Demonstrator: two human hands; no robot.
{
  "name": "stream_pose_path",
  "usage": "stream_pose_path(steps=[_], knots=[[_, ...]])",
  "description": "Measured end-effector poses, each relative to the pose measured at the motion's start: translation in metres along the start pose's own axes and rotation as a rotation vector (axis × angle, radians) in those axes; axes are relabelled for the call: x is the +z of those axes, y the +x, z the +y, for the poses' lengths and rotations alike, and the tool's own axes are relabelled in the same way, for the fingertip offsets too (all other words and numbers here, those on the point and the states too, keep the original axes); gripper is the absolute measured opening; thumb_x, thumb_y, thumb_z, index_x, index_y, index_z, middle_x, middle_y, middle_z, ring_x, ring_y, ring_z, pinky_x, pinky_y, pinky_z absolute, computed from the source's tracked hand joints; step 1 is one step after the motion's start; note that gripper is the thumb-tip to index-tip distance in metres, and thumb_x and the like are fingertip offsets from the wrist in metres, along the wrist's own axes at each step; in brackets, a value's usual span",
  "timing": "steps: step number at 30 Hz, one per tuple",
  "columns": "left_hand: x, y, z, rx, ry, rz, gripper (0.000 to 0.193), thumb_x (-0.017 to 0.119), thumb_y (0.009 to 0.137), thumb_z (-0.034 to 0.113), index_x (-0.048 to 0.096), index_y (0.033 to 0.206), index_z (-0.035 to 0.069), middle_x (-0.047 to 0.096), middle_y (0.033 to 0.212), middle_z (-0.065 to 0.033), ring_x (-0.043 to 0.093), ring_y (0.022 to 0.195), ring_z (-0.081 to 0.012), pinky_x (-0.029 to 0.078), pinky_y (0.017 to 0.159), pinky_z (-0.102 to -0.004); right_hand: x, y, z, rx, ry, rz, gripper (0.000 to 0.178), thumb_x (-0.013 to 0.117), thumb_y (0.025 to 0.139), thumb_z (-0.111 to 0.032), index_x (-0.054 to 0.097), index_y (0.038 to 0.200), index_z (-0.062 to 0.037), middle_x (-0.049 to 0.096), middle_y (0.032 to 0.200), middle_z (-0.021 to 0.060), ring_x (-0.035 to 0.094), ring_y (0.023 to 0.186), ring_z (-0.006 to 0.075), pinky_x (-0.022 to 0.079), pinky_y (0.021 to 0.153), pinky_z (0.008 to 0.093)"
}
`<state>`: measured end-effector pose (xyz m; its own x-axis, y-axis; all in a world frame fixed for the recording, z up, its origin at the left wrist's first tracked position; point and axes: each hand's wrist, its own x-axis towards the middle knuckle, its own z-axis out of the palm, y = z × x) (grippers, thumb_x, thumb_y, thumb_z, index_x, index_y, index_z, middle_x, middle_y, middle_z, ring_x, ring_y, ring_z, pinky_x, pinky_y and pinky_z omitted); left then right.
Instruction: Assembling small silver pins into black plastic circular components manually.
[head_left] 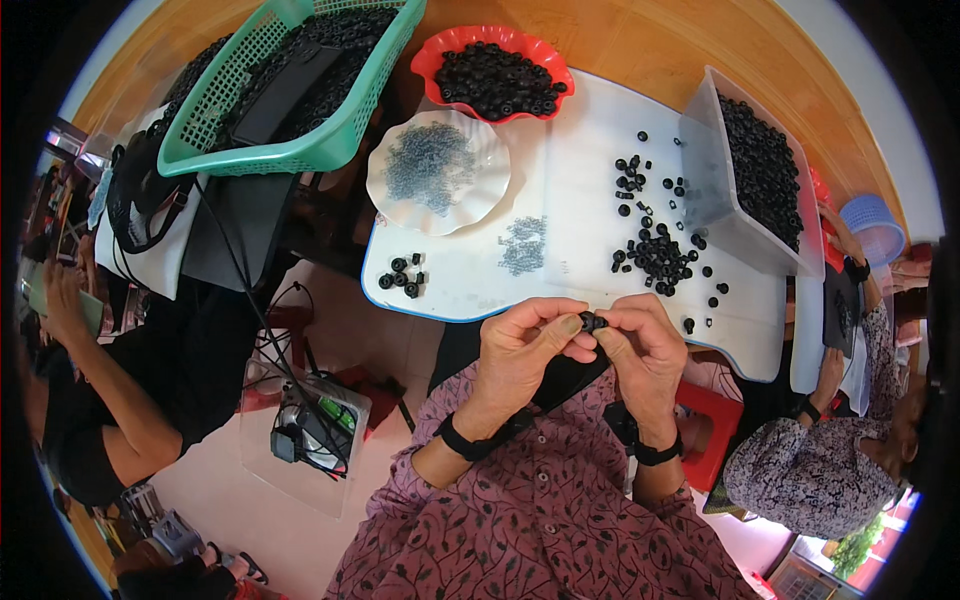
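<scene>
The left hand (525, 345) and right hand (645, 350) meet just off the near edge of the desk (470, 285); the fingers of both pinch a small black part (590, 322) between thumbs and forefingertips, though whether it is one piece or two joined cannot be told; a dark band circles each wrist. From the hands, a red stool (712, 440) stands between four and five o'clock; on the desk, a few black pieces (402, 278) sit between nine and ten, small clear-grey pieces (522, 246) lie spread between ten and eleven, and a loose black heap (660, 258) lies between one and two. Farther along, a white wavy-rimmed plate (490, 180) of similar clear-grey pieces is between ten and eleven; a translucent tub (715, 190) full of black pieces is between one and two; a red scalloped bowl (428, 58), also holding black pieces, is at eleven; a green basket (340, 150) with more black pieces and a flat dark thing is at ten.
</scene>
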<state>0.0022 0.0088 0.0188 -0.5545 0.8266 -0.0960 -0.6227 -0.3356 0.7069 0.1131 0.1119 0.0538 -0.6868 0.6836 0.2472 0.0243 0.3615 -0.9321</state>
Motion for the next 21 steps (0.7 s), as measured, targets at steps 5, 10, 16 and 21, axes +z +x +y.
stream_pose_path(steps=[5, 10, 16, 21], knots=[[-0.003, -0.001, -0.004, 0.000, 0.038, 0.008, 0.022, 0.059, 0.092, 0.001, 0.061, 0.112, -0.006, 0.068, 0.091, -0.0112, 0.067, 0.077, -0.0136, 0.057, 0.071, -0.0238, 0.002, 0.001, -0.006, 0.000, -0.071, -0.006, 0.017, 0.067, 0.081, 0.007, 0.068, 0.096, 0.0003, 0.061, 0.088, 0.0048, 0.058, 0.073, 0.0082, 0.046, 0.063, 0.0201], [-0.008, 0.000, -0.010, 0.035, 0.070, -0.023, 0.024, 0.061, 0.091, 0.001, 0.060, 0.113, -0.006, 0.068, 0.093, -0.0104, 0.066, 0.077, -0.0128, 0.056, 0.071, -0.0233, 0.005, -0.002, -0.009, 0.042, -0.111, 0.011, 0.017, 0.068, 0.080, 0.005, 0.068, 0.095, -0.0006, 0.062, 0.087, 0.0050, 0.060, 0.072, 0.0095, 0.047, 0.061, 0.0212], [-0.011, 0.003, -0.012, -0.028, -0.015, -0.020, 0.020, 0.062, 0.090, 0.001, 0.060, 0.109, -0.006, 0.067, 0.094, -0.0095, 0.066, 0.079, -0.0123, 0.057, 0.070, -0.0234, 0.008, -0.001, -0.014, -0.028, -0.281, 0.010, 0.020, 0.068, 0.080, 0.004, 0.069, 0.098, -0.0021, 0.061, 0.087, 0.0067, 0.061, 0.072, 0.0130, 0.048, 0.062, 0.0226], [-0.015, 0.004, -0.014, -0.098, -0.162, -0.072, 0.020, 0.061, 0.090, 0.000, 0.061, 0.110, -0.004, 0.066, 0.097, -0.0102, 0.065, 0.081, -0.0132, 0.058, 0.070, -0.0247, 0.007, -0.002, -0.003, 0.033, -0.082, -0.027, 0.019, 0.066, 0.081, 0.006, 0.068, 0.099, -0.0012, 0.061, 0.090, 0.0054, 0.060, 0.078, 0.0110, 0.048, 0.068, 0.0218]])
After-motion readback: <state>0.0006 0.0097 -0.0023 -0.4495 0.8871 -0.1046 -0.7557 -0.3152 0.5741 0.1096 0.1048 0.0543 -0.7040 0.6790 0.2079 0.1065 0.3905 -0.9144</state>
